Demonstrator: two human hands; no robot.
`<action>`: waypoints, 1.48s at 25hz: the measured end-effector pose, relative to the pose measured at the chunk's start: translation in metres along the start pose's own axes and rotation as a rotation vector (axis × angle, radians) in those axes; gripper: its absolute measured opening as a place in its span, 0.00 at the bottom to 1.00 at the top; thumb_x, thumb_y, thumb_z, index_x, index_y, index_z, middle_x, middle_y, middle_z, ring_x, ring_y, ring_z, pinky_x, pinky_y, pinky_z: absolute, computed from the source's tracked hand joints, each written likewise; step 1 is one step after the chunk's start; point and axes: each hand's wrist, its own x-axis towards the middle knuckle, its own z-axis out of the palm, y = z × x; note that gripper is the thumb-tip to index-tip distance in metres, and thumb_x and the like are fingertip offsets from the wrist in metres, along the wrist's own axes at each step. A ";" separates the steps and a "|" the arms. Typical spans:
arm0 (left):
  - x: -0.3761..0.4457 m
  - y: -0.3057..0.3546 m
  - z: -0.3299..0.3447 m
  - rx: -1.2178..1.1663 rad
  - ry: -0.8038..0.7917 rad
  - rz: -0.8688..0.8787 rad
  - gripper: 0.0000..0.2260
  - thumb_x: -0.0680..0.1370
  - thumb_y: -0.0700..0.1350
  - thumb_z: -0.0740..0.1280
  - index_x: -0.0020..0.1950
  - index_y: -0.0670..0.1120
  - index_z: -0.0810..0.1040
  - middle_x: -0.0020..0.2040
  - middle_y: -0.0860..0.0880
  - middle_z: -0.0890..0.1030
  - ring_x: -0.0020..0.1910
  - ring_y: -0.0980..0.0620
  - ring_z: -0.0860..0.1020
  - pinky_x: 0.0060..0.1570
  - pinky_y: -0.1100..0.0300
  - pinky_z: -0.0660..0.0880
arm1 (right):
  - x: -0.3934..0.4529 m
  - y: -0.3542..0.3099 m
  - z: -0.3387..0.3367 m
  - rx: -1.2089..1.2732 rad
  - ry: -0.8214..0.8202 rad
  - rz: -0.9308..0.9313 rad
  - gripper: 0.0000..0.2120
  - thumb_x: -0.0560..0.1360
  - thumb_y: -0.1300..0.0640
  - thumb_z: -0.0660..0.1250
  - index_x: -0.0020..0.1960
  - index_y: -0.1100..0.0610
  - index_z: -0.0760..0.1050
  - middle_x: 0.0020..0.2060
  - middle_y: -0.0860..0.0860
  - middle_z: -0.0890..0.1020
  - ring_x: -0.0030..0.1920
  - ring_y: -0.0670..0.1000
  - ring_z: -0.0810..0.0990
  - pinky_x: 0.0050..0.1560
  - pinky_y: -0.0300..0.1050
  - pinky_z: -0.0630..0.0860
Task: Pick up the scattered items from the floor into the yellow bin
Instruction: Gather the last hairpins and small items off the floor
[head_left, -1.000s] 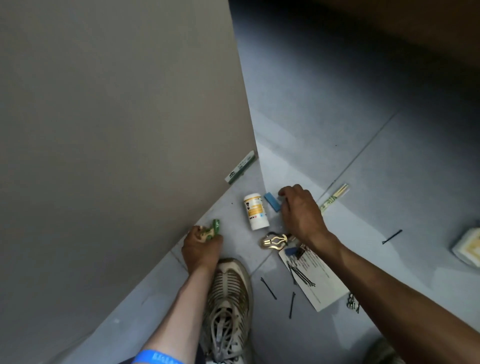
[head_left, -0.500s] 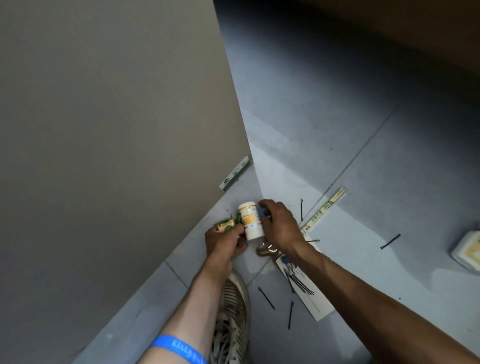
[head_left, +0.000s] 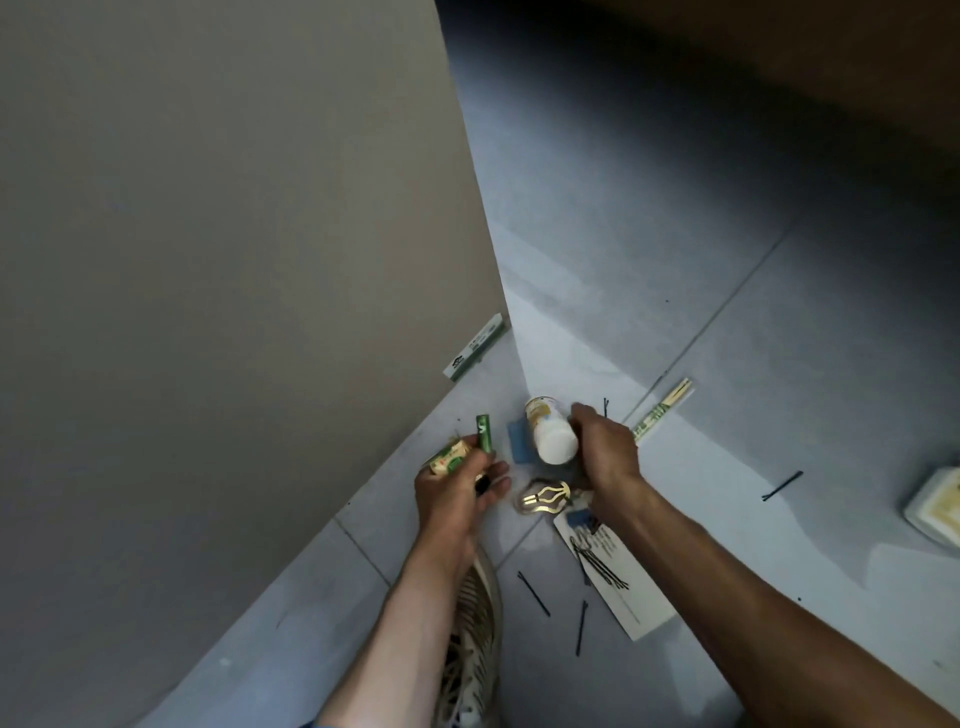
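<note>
now lifting the white bottle (head_left: 551, 430) clear of the floor in the right hand (head_left: 605, 452), fingers curled round it, blue card (head_left: 518, 440) pinned alongside; left hand (head_left: 457, 491) still gripping green tube (head_left: 484, 432) and small packet (head_left: 448, 458); gold clip (head_left: 544, 496) and hairpins (head_left: 534, 593) still lying scattered; yellow bin nowhere in view

White bottle (head_left: 550, 434) in right grip (head_left: 605, 447)

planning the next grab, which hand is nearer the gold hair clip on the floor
Right. The right hand, holding the white bottle, hovers just above the gold hair clip; the left hand is slightly farther off, to its left.
</note>
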 end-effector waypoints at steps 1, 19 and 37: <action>0.002 0.003 -0.004 -0.010 0.045 0.011 0.07 0.73 0.32 0.70 0.48 0.40 0.81 0.35 0.43 0.83 0.33 0.47 0.83 0.34 0.54 0.82 | 0.000 -0.002 -0.002 -0.147 0.014 -0.064 0.19 0.70 0.37 0.65 0.44 0.53 0.79 0.42 0.50 0.84 0.45 0.55 0.81 0.44 0.51 0.77; 0.011 -0.002 0.025 -0.002 0.106 -0.013 0.07 0.70 0.30 0.72 0.47 0.36 0.81 0.42 0.38 0.82 0.37 0.47 0.82 0.32 0.58 0.81 | -0.018 -0.005 0.009 -0.161 -0.389 0.035 0.08 0.70 0.53 0.71 0.45 0.57 0.81 0.32 0.52 0.84 0.29 0.48 0.82 0.26 0.37 0.73; -0.350 -0.091 0.204 0.421 -1.102 -0.011 0.07 0.71 0.32 0.69 0.47 0.40 0.80 0.37 0.43 0.83 0.35 0.50 0.82 0.38 0.58 0.80 | -0.282 0.015 -0.363 0.681 0.226 -0.294 0.13 0.64 0.51 0.68 0.45 0.56 0.73 0.23 0.48 0.71 0.20 0.44 0.62 0.22 0.34 0.56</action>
